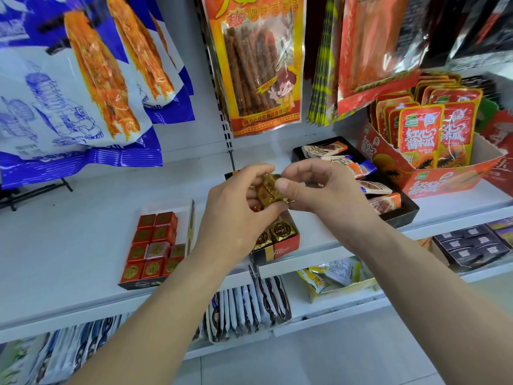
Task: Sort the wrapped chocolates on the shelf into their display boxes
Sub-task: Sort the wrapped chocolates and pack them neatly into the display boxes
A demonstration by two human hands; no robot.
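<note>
A white shop shelf (pixel 83 223) runs across the view, its back panel hung with snack bags. Above its middle, both hands meet over a small clutch of gold-wrapped chocolates (pixel 268 190). The left hand (pixel 236 212) has its fingers curled round the clutch from below and from the 9 o'clock side. The right hand (pixel 319 187) pinches it between thumb and forefinger from 3 o'clock, its other fingers loosely bent.

Directly under the hands, towards 6 o'clock, sits the gold box (pixel 288 243), a red-fronted display box. A few more gold pieces (pixel 280 230) show at its near end, and the rest is hidden by the left hand. At 8 o'clock from the hands stands the red box (pixel 138 284), packed with rows of red-wrapped chocolates (pixel 155 245). A raised flap stands between the two boxes.

At 3 o'clock a black tray (pixel 402 212) holds wrapped bars, and beyond it at 2 o'clock is a red carton (pixel 444 182) of upright sachets. Blue and white bags (pixel 69 93) hang at 10 o'clock. An orange bag (pixel 255 65) of brown sticks hangs at 12 o'clock.

Below the shelf edge, at 6 o'clock, a lower shelf (pixel 333 304) carries upright packets (pixel 249 304). Pale floor (pixel 333 357) shows beneath it.
</note>
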